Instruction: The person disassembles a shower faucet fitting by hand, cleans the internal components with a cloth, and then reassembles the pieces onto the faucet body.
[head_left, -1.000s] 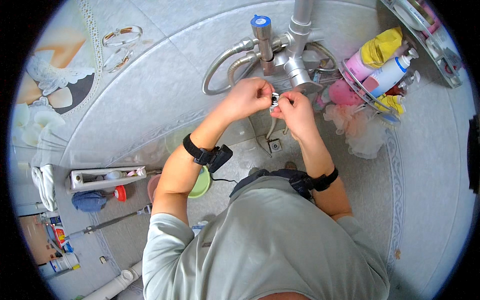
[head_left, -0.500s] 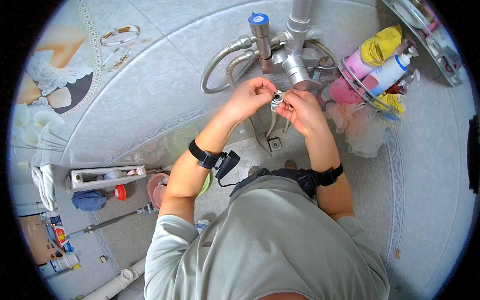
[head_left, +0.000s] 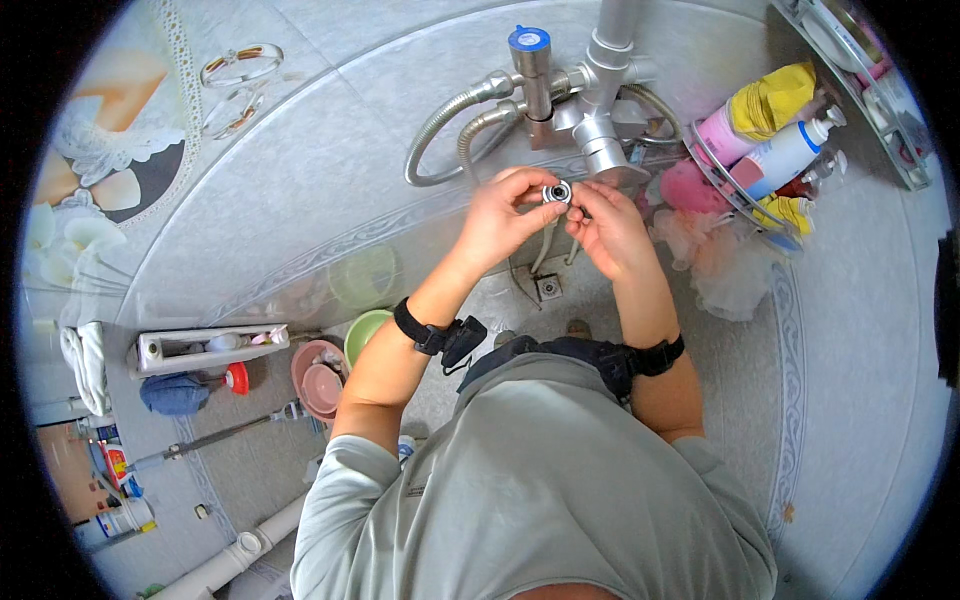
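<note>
Below the wall valve, my left hand (head_left: 500,218) pinches a small round metal hose fitting (head_left: 557,193) between thumb and fingers. Its ring-shaped end, with a dark centre, faces up toward me. A pale hose (head_left: 543,250) hangs down just beneath the fitting, though my fingers hide how they join. Close on the right side of the fitting is my right hand (head_left: 607,225), its thumb and fingertips pressed together. Something small and dark shows at those fingertips, too small to make out.
Ahead on the wall are a blue-capped valve (head_left: 531,75), a braided metal hose (head_left: 430,140) and a grey pipe (head_left: 606,80). A wire rack (head_left: 735,190) with bottles hangs at right. Pink basins (head_left: 320,380) and a long white pipe (head_left: 235,560) lie on the left.
The fitting has turned so its open end faces me more fully, and my left fingers now wrap its left side. My right fingertips have drawn slightly away from it.
</note>
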